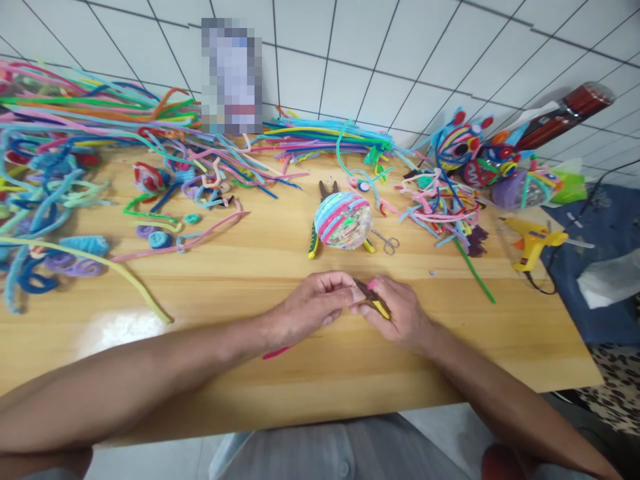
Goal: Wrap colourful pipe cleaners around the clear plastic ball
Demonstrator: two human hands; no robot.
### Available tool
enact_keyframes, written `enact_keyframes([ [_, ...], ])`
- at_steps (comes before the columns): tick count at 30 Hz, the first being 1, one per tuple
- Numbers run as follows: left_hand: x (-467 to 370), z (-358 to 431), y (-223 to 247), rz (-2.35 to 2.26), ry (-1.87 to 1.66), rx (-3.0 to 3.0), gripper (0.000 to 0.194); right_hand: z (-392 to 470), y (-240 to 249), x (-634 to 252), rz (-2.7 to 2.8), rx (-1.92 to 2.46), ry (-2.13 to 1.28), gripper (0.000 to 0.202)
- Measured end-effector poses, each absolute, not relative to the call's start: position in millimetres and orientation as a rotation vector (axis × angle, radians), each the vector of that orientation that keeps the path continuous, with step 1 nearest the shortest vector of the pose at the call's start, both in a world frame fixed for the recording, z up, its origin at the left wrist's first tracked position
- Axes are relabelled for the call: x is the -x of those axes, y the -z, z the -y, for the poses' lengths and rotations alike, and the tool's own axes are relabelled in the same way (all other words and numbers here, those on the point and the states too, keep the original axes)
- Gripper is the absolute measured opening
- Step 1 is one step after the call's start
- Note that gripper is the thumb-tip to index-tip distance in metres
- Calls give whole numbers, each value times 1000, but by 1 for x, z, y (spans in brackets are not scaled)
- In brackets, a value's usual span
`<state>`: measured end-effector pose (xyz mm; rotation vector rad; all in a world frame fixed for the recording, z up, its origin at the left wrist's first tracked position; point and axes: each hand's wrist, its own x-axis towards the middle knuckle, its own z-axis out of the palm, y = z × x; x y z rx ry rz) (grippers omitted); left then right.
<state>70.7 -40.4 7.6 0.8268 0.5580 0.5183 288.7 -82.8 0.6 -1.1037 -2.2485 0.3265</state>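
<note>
Both hands meet over the front middle of the table. My right hand [400,312] is closed round a pair of pliers [381,309] with dark jaws and a yellow handle. My left hand [323,303] is pinched at the tips of the jaws. From beneath its wrist sticks out the end of a bright pink pipe cleaner [276,353]; most of its length is hidden by the hand. Just beyond the hands sits a ball [343,221] wrapped partly in blue, pink and purple strips. It rests over a second pair of pliers [313,243], beside small scissors [389,243].
Heaps of coloured pipe cleaners [55,167] cover the left and back; another tangle [443,203] lies right. Decorated figures [457,147] stand at the back right, near a yellow glue gun [537,243] with a cord. White fluff [127,328] lies front left.
</note>
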Motion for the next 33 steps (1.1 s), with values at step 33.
enact_keyframes([
  [33, -72, 33, -19, -592, -322, -722, 36, 89, -6, -289, 2195, 1149, -529, 13],
])
